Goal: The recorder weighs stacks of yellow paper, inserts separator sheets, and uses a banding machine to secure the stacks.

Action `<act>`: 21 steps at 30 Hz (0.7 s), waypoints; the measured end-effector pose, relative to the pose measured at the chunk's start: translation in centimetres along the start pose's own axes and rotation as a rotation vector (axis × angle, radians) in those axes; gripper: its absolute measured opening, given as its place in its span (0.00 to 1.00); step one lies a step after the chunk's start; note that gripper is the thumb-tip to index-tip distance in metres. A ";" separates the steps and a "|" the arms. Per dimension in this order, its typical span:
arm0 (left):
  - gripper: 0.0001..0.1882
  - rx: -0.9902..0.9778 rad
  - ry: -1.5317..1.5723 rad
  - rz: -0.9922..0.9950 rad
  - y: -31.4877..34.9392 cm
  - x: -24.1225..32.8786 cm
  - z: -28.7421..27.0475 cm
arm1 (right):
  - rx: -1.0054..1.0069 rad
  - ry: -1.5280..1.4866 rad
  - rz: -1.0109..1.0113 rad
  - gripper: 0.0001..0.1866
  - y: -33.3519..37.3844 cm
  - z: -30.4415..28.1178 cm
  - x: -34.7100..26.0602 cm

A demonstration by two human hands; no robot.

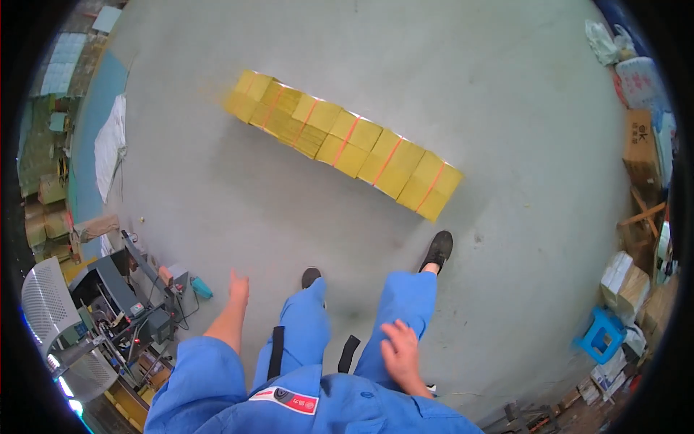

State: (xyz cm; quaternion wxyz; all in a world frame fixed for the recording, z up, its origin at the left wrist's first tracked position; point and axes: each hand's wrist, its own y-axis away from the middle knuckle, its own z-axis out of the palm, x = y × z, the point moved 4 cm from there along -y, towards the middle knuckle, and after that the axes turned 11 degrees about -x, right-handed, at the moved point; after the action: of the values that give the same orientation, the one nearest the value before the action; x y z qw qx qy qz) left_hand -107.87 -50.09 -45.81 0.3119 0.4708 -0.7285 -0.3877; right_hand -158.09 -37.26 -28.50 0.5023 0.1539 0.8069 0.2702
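Note:
A row of yellow stacked bundles [352,137], several of them bound with red straps, lies slantwise on the grey floor in front of me. It runs from far left to nearer right. My left hand [238,287] hangs beside my left leg, apart from the bundles, fingers loosely extended and holding nothing. Over my right thigh, my right hand [401,350] is open with its fingers apart and nothing in it. Neither hand touches the bundles.
A machine with a perforated grey cover [49,298] stands at the left, near a small teal object [202,287]. To the right are a blue plastic stool [602,335], a cardboard box [640,148] and white bags [601,43]. A white sheet [111,148] lies at far left.

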 end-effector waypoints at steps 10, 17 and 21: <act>0.46 -0.505 0.172 0.548 23.8 15.2 5.5 | -0.280 0.349 -0.058 0.15 1.7 0.1 -2.4; 0.41 -0.147 0.742 -0.109 36.9 -22.4 1.0 | -0.597 0.700 -0.150 0.17 -1.0 -7.5 -2.4; 0.32 -0.103 0.950 -0.283 47.6 -37.4 4.1 | -0.988 1.103 -0.095 0.20 -2.7 -6.6 -4.3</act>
State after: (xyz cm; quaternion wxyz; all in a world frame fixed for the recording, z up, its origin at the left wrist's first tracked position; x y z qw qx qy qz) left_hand -118.85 -2.07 -10.35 0.5767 0.6735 -0.4148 -0.2043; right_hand -161.98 -43.56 -24.68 0.0458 -0.2832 0.7324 0.6175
